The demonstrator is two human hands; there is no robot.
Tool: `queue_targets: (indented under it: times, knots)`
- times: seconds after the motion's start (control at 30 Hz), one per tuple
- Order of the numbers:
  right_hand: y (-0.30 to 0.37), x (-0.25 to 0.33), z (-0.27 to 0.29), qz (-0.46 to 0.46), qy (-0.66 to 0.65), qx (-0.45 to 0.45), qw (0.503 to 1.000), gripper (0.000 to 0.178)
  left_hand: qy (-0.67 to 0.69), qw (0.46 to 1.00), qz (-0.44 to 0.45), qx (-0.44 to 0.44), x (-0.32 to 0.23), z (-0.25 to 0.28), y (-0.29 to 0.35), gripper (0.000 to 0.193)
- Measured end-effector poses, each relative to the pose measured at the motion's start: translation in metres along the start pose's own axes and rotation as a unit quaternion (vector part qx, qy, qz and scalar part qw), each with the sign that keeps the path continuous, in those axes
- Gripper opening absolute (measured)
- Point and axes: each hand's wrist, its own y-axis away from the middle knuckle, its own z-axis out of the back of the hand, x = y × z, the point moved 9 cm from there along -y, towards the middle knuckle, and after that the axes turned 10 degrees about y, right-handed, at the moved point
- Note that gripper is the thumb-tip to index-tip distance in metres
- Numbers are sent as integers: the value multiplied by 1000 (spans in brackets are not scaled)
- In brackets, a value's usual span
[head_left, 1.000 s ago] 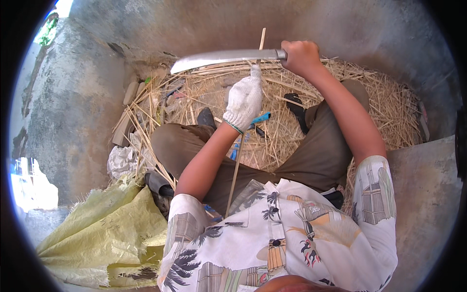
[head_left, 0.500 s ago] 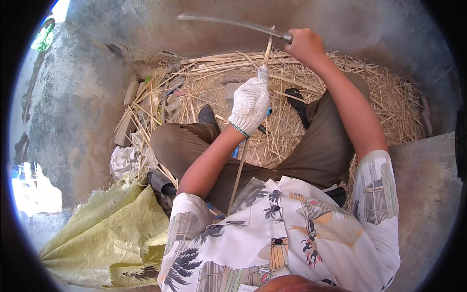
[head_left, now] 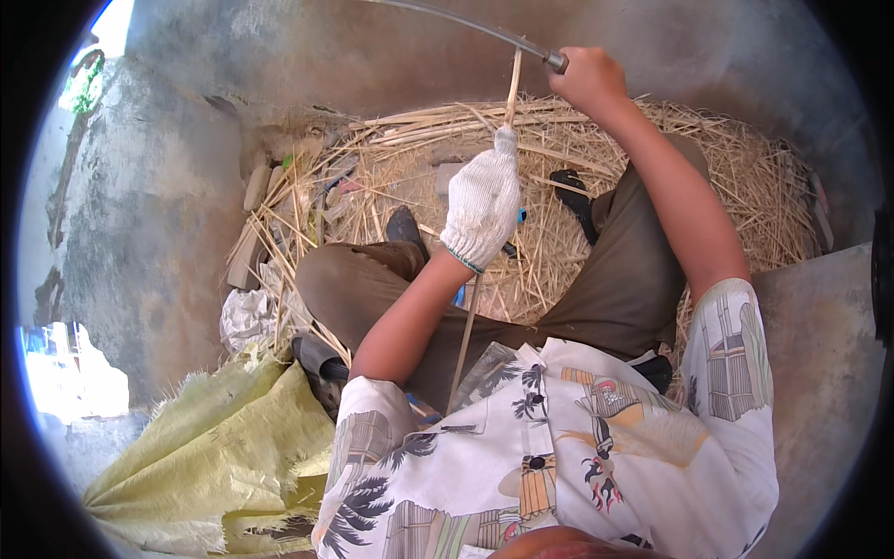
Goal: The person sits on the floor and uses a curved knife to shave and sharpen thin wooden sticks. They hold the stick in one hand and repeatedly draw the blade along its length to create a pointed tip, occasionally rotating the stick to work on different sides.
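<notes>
My left hand (head_left: 482,200), in a white knit glove, is closed around a thin pale strip that looks like split bamboo (head_left: 514,88). One end of the strip points up past my fingers; the other runs back under my wrist toward my shirt. Bare, my right hand (head_left: 590,82) grips the handle of a long curved knife (head_left: 466,25). Its blade reaches to the upper left, close to the strip's upper end. Whether the blade touches the strip I cannot tell. The blade's far end runs to the top edge of the picture.
Shavings and loose strips (head_left: 745,200) cover the ground around my feet and along the wall (head_left: 307,56). At the lower left lies a yellow woven sack (head_left: 214,447), with a crumpled whitish bag (head_left: 247,319) above it. Brick-like blocks (head_left: 246,256) rest by the left wall.
The knife's blade has tilted, its far end rising toward the picture's top edge. My left hand keeps hold of the strip in nearly the same place.
</notes>
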Motion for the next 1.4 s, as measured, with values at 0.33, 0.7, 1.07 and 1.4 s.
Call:
queue_targets:
  times: [0.33, 0.7, 1.07, 1.4]
  knots:
    - [30, 34, 3, 177, 40, -60, 981, 17, 570, 716, 401, 19, 36, -23, 15, 51]
    - [22, 41, 0, 147, 36, -80, 985, 17, 724, 557, 397, 92, 16, -30, 6, 50]
    - [7, 27, -6, 83, 22, -68, 994, 15, 777, 493, 377, 102, 5, -37, 3, 48]
    - [6, 15, 2, 30, 34, -24, 999, 20, 758, 503, 400, 110, 7, -37, 9, 49]
